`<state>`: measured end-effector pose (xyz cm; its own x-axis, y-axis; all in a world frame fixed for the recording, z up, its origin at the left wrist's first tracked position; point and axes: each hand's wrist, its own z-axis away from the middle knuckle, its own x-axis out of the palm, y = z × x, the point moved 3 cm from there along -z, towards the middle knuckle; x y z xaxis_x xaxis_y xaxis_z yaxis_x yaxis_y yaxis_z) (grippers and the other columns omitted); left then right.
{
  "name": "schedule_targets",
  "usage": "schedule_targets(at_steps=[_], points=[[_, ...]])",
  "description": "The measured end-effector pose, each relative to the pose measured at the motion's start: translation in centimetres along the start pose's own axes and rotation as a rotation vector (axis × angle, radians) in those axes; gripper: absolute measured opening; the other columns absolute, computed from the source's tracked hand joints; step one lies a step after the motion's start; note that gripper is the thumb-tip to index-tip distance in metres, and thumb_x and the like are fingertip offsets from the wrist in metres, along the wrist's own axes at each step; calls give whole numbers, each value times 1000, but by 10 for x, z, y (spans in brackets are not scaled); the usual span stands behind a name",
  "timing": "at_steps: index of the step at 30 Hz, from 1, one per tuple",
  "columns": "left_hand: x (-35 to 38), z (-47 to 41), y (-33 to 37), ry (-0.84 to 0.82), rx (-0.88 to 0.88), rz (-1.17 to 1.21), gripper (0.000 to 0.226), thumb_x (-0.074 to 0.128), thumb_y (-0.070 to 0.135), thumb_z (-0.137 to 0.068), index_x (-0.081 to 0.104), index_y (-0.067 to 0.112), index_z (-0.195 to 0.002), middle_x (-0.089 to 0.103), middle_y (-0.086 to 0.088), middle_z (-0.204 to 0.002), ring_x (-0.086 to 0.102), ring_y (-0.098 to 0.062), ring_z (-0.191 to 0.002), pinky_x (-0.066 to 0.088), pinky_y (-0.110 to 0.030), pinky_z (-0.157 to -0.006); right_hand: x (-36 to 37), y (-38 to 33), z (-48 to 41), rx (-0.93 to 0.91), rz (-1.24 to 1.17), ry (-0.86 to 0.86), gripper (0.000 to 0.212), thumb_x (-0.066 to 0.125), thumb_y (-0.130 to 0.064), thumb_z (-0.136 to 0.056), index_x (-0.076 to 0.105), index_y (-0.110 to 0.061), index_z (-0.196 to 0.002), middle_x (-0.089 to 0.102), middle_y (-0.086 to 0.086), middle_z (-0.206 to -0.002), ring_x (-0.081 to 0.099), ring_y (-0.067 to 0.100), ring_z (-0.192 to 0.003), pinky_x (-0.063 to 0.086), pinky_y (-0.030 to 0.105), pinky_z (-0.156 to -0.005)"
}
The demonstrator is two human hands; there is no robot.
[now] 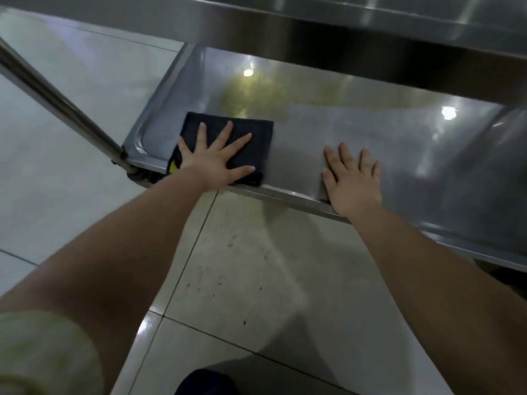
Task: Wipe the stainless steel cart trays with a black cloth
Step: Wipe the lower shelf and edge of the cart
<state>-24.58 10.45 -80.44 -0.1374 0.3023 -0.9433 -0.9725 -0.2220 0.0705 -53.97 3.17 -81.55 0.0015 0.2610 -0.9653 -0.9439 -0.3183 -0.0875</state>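
**Cloth flat on the lower tray, both grips released**

I see the black cloth (256, 138) folded square, lying at the near left corner of the steel cart's lower tray (385, 132). My left grip (212, 161) presses flat on it, fingers spread and straight, grasping nothing. My right grip (353, 181) rests palm-down on bare steel right of the cloth, apart from it, fingers straight, heel on the near rim. The upper tray (342, 18) overhangs the far side. A slanted cart post (57, 92) meets the left corner above the tiled floor (242, 280).
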Motion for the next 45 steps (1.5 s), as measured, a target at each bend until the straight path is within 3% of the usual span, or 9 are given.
schedule_targets(at_steps=[6, 12, 16, 19, 27, 32, 36, 40, 45], points=[[-12, 1, -48, -83, -110, 2, 77, 14, 93, -70, -25, 69, -132, -26, 15, -159, -24, -40, -145, -8, -77, -106, 2, -8, 2, 16, 31, 5, 55, 13, -52, -101, -7, -44, -153, -8, -7, -164, -10, 40, -148, -7, 56, -118], [1, 3, 49, -55, 74, -54, 80, 10, 93, -72, -21, 63, -139, -27, 12, -160, -25, -47, -142, -10, -80, -100, 0, -18, -2, 44, 64, -52, 55, 12, -60, -97, -5, -51, -149, -10, -3, -164, -14, 47, -145, -9, 70, -108], [14, 3, 87, -30, 108, -43, 79, 11, 93, -74, -19, 62, -141, -26, 14, -160, -28, -45, -141, -15, -79, -99, -1, -50, -7, -19, 55, 19, 57, 17, -41, -103, -2, -30, -156, -8, -3, -164, -15, 39, -147, -3, 65, -114], [10, 1, 61, -6, 117, -28, 79, 12, 93, -71, -16, 66, -139, -22, 19, -160, -25, -39, -145, -16, -77, -101, 4, -52, -4, -82, 34, 4, 57, 14, -44, -103, -5, -32, -155, -7, -2, -165, -10, 40, -148, -5, 57, -117], [-10, 9, -79, 13, -145, 25, 74, 13, 93, -70, -20, 71, -133, -18, 18, -161, -16, -39, -147, -4, -77, -107, 3, -54, -1, -70, 34, -21, 53, 9, -50, -102, -6, -45, -152, -11, -6, -164, -13, 37, -148, -10, 62, -115], [0, 20, -49, 16, -94, 30, 77, -2, 97, -62, -25, 71, -130, -18, 16, -162, -17, -43, -146, -6, -76, -107, 1, -56, -5, -60, 103, -46, 53, 8, -53, -100, -10, -47, -150, -12, -4, -164, -14, 41, -147, -9, 70, -110], [13, 40, -18, 99, -42, 28, 73, 2, 93, -71, -16, 68, -138, -12, 15, -163, -15, -42, -147, -11, -74, -107, -15, -47, -38, -118, 285, 4, 71, -5, -79, -82, -16, -51, -146, -10, -5, -164, -15, 47, -145, -11, 71, -107], [19, 35, -16, 190, -60, 28, 73, 6, 92, -73, -11, 67, -140, -7, 15, -164, -14, -41, -147, -13, -73, -107, -8, -39, -43, -69, 160, 10, 77, 1, -84, -79, -12, -52, -148, -10, -5, -164, -7, 49, -145, -4, 70, -111], [0, -25, -45, 129, -81, 36, 80, 4, 95, -67, -14, 66, -140, -14, 15, -163, -19, -40, -146, -11, -78, -104, -1, -37, -46, -70, 138, 32, 78, -5, -85, -74, -12, -56, -145, -9, -7, -164, -6, 45, -146, -2, 65, -114]])
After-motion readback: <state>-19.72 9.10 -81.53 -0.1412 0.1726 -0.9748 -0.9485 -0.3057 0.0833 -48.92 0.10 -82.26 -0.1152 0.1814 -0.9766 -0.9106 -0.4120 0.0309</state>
